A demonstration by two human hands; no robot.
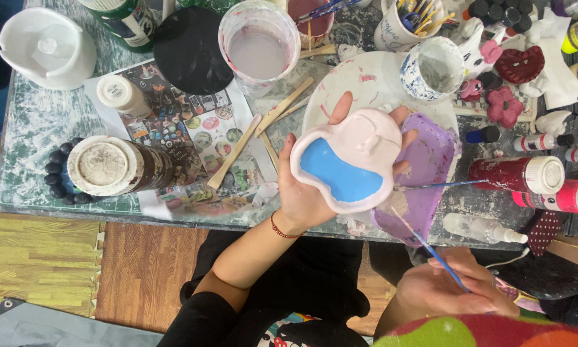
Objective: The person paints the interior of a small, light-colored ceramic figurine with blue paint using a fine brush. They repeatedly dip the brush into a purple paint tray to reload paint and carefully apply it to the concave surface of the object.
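Holding a pale plaster figure [353, 160] above the surface [38, 122], the left hand [305, 193] cups it from beneath, palm up, fingers showing past its far edge. The figure has a wet-looking blue patch on its near half; the rest is bare.

Right hand [459, 286] sits low near the lap, closed around a thin blue-handled brush [430, 247]. The brush points up toward the figure's lower edge; its tip looks close to the rim but I cannot tell if it touches.

Risks, as judged:
- The figure rests on the palm without a firm clamp; a tilt could slide it onto the purple tray [424, 173] and white plate [366, 80] just below.
- Fresh blue may smear where fingers wrap the rim.
- The cup of cloudy water [259, 42] and a speckled cup [433, 67] stand near; an elbow or sleeve swing could tip them.
- Red paint bottle [517, 175] lies on its side just beside the tray and may roll.

Position: the figure sits directly on the left hand, over the plate, well apart from the right hand.
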